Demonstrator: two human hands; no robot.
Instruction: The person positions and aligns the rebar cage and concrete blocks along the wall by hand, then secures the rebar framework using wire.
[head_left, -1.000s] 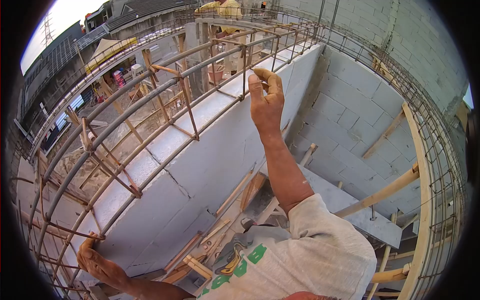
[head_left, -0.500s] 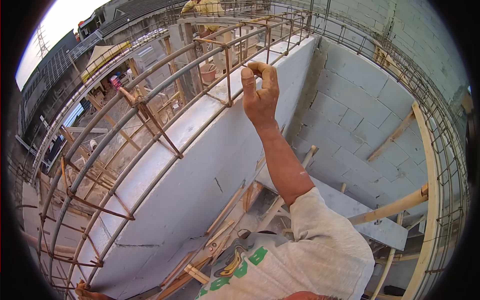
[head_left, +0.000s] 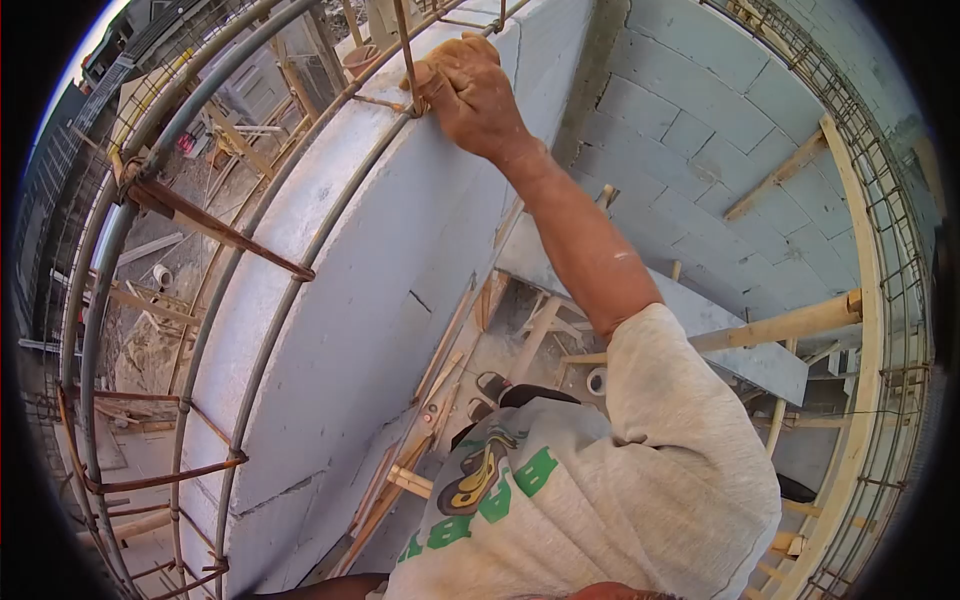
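Observation:
My right hand (head_left: 467,92) is closed around an upright leg of a rusty steel stirrup (head_left: 408,50), its knuckles just above the white block wall's top. The stirrup ties into the long bars of a rebar cage (head_left: 330,215) running along the wall (head_left: 350,330). Another stirrup (head_left: 225,232) crosses the cage nearer to me, bound with wire at its corners. Of my left arm only a dark strip of forearm (head_left: 335,588) shows at the bottom edge; the left hand lies outside the view.
Below are timber strips (head_left: 425,440), my sandalled foot (head_left: 492,385) and a grey board (head_left: 760,365) on poles. A wooden pole (head_left: 785,322) juts in from the right, by a timber frame (head_left: 858,300) and more rebar (head_left: 905,330). A block wall (head_left: 690,130) stands opposite.
My right hand has moved left and down from raised, curled fingers to a grip on the stirrup. The view has tilted down, and my left hand has gone out of view.

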